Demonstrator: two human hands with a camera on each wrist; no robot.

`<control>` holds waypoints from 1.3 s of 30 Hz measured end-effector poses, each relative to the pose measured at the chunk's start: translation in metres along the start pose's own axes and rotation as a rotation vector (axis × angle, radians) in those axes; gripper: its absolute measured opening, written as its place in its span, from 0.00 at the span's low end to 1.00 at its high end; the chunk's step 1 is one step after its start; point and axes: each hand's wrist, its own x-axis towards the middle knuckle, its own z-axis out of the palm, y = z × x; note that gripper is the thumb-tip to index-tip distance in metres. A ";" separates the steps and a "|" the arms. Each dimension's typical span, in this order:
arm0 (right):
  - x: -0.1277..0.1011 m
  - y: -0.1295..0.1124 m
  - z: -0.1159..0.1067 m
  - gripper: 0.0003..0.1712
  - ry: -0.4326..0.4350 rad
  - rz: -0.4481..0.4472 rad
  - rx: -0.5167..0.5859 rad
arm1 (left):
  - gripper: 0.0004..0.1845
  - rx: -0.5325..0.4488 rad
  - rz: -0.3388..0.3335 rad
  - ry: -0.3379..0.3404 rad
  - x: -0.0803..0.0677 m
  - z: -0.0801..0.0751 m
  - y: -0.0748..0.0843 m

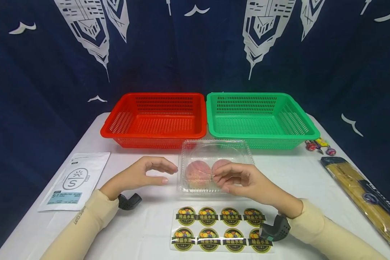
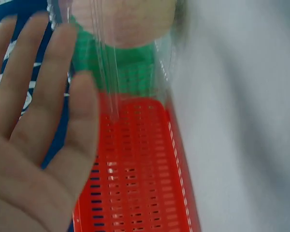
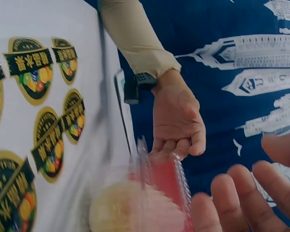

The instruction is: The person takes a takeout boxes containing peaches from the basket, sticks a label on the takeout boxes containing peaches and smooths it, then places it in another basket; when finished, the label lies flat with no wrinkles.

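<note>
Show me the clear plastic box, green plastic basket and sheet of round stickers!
Clear squarish plastic box [image 1: 219,151]: head view, see-through part near the back.
Green rectangular plastic basket [image 1: 263,137]: head view, on its front rim.
White sheet of round black-and-gold stickers [image 1: 221,228]: head view, bare gap between stickers.

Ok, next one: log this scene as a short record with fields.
left hand: open, just left of clear container
right hand: relaxed, by container's front right
hand contact: unclear
contents: two round pinkish fruits
nearer: sticker sheet, two rows of four labels
behind: red basket left, green basket right
far left: white pouch
far right: long pack
</note>
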 end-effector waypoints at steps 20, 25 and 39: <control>0.007 0.030 0.058 0.22 -0.361 0.211 -0.016 | 0.17 -0.203 -0.318 -0.489 -0.007 0.021 -0.005; 0.009 0.034 0.067 0.23 -0.369 0.240 -0.113 | 0.21 -0.135 -0.371 -0.429 -0.007 0.027 -0.005; 0.009 0.046 0.075 0.32 -0.305 0.082 -0.331 | 0.21 -0.310 -0.458 -0.449 -0.003 0.046 -0.011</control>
